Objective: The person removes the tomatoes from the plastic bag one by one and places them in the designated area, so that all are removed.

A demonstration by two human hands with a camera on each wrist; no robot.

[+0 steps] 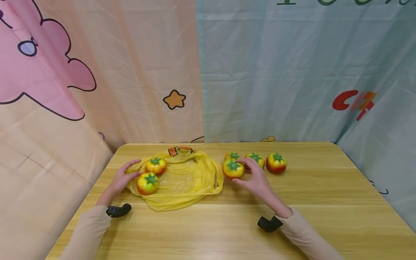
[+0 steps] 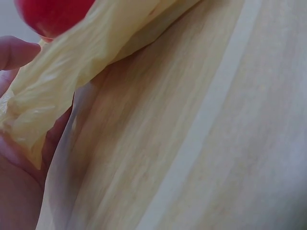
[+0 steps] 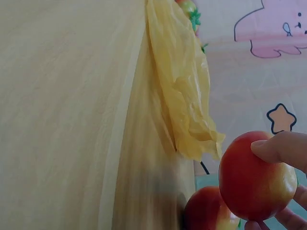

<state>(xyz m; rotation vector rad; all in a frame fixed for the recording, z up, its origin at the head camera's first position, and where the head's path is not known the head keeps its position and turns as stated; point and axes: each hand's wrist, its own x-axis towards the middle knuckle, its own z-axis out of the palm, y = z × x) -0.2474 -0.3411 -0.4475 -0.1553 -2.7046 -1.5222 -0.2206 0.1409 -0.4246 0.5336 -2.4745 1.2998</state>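
A yellow plastic bag (image 1: pixel 182 177) lies spread on the table, its mouth loosely open. Two red-and-yellow tomatoes with green leafy tops sit at its left side, one tomato (image 1: pixel 156 166) behind the other tomato (image 1: pixel 147 183). My left hand (image 1: pixel 122 177) holds the bag's left edge, its plastic (image 2: pixel 53 100) between thumb and fingers in the left wrist view. Just beyond the bag's right end, my right hand (image 1: pixel 255 177) grips a tomato (image 1: pixel 233 169) between thumb and fingers. The right wrist view shows this tomato (image 3: pixel 256 177) raised, its smooth red underside facing the camera.
Three more tomatoes stand in a row at the back right: a partly covered one (image 1: pixel 232 155), a middle one (image 1: pixel 255 157) and a right one (image 1: pixel 276 162). The wooden table (image 1: pixel 208 231) ends at a hanging printed curtain (image 1: pixel 260 79) at the back.
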